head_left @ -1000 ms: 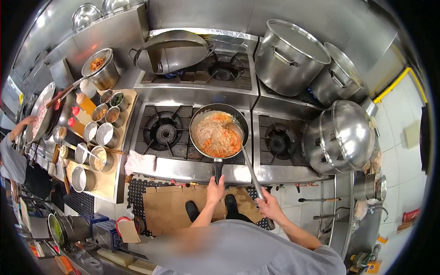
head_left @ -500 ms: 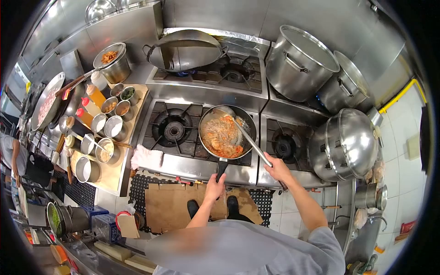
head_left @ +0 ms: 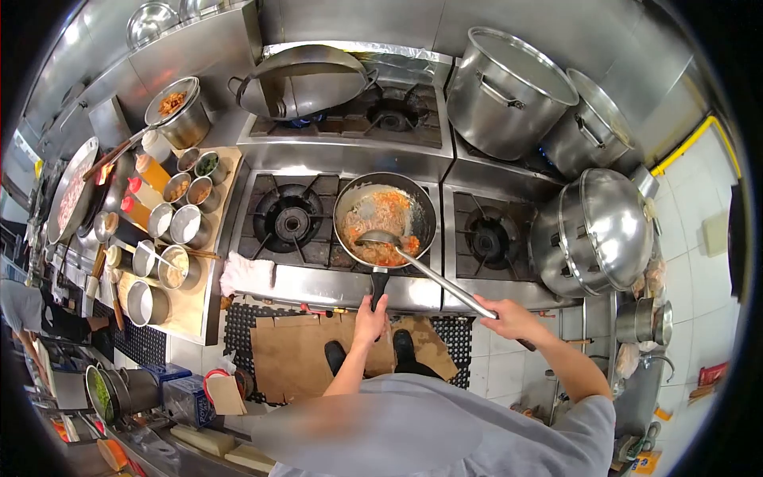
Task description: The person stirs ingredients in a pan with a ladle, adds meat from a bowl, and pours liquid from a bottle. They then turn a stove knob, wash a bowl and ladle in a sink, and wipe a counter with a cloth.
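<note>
My left hand (head_left: 370, 319) is closed round the black handle of a frying pan (head_left: 430, 213), which sits on the front stove (head_left: 318, 274). Orange and pale chopped food (head_left: 383, 213) in sauce covers much of the pan's bottom. In my right hand (head_left: 509, 319) is the long handle of a metal ladle (head_left: 445, 282). The ladle's bowl rests in the food near the pan's front side.
Left of the stove, a board (head_left: 199, 306) carries several metal cups and squeeze bottles. A pink-white cloth (head_left: 247, 274) lies at the stove's front corner. Behind stands a large wok (head_left: 310, 87); tall pots (head_left: 505, 103) and a domed steamer (head_left: 592, 234) are right. Another person (head_left: 22, 306) is far left.
The ladle's bowl has come from the pan's far side down to its near side. My right hand has moved right and slightly down. The food has spread back toward the far side.
</note>
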Motion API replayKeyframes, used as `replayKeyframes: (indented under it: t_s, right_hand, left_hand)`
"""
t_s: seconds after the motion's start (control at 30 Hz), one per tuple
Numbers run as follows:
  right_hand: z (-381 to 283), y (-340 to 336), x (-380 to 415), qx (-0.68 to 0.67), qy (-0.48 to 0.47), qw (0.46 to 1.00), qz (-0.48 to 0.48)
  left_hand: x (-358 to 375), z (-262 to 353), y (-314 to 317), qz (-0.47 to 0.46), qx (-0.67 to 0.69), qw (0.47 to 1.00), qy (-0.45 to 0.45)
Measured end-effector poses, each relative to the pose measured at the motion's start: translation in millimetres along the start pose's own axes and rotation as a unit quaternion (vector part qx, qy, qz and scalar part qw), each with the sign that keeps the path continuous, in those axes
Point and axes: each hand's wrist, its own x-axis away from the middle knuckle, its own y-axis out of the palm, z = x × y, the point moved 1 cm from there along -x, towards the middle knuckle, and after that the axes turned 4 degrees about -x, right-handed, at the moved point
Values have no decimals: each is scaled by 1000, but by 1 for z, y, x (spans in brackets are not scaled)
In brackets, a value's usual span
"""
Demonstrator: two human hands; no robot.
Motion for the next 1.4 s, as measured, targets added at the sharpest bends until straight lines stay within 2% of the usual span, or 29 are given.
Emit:
replayKeyframes:
  t_s: [0.03,0.1,0.13,0.2,0.23,0.33,0.37,0.4,0.47,0.5,0.6,0.63,0.73,0.87,0.93,0.97,1.0,1.07,1.13,1.2,1.27,1.3,1.33,1.4]
  right_hand:
    - [10,6,-9,1,-2,1000,4]
    - [24,17,-18,7,-92,992,89]
    - [26,20,-17,7,-96,991,91]
    - [22,18,-11,-46,-44,992,112]
    - [30,25,-19,-59,-69,985,148]
    - [37,47,-63,-76,-56,978,186]
    - [43,63,-77,-40,-70,976,201]
    - [14,59,-62,-74,5,987,143]
    - [34,84,-57,-23,-98,981,169]
    - [28,76,-39,-73,-85,985,133]
    - [42,59,-17,-96,-118,978,144]
    - [45,54,-19,-84,-103,980,150]
    - [36,33,-54,-41,-67,979,190]
    - [38,38,-113,-23,-59,974,216]
    - [41,51,-135,-41,-159,962,217]
    - [21,43,-121,-47,-113,979,163]
    - [24,43,-116,-50,-111,979,161]
    - [44,36,-100,46,-173,973,143]
    - [44,6,-74,68,-200,969,126]
    - [16,-30,-29,86,-135,986,55]
    - [3,-51,1,64,-110,991,45]
    - [-12,-61,17,62,-43,997,21]
    - [-6,-61,19,62,-40,997,19]
    - [10,-62,24,80,-92,993,9]
  left_hand:
    - [1,-1,-1,-1,-3,1000,9]
    - [6,-7,-5,12,-19,1000,16]
    - [6,-10,-7,23,-35,999,19]
    - [1,-4,-8,34,-48,998,8]
    - [-8,-8,-6,32,-53,998,21]
    - [-7,-2,-1,24,-54,998,17]
    - [-7,0,0,28,-54,998,16]
    - [-9,1,2,34,-51,998,15]
    - [-13,1,2,31,-54,998,13]
    - [-11,0,4,27,-49,998,0]
    - [-13,2,2,23,-50,998,-4]
    - [-11,0,1,22,-55,998,0]
    - [-7,6,-1,27,-66,997,3]
    - [-4,12,-6,21,-71,997,1]
    - [-4,12,-6,14,-63,998,7]
    - [-5,12,-6,15,-64,998,6]
    - [-6,12,-7,18,-61,998,3]
    - [-9,9,-3,15,-57,998,-3]
    - [-11,5,-5,9,-41,999,10]
    - [-8,8,-5,14,-46,999,15]
    - [-8,9,-5,12,-27,1000,4]
    - [-5,12,-4,13,-27,999,9]
    - [-7,9,-4,11,-27,1000,5]
    - [-12,5,-6,1,-34,999,13]
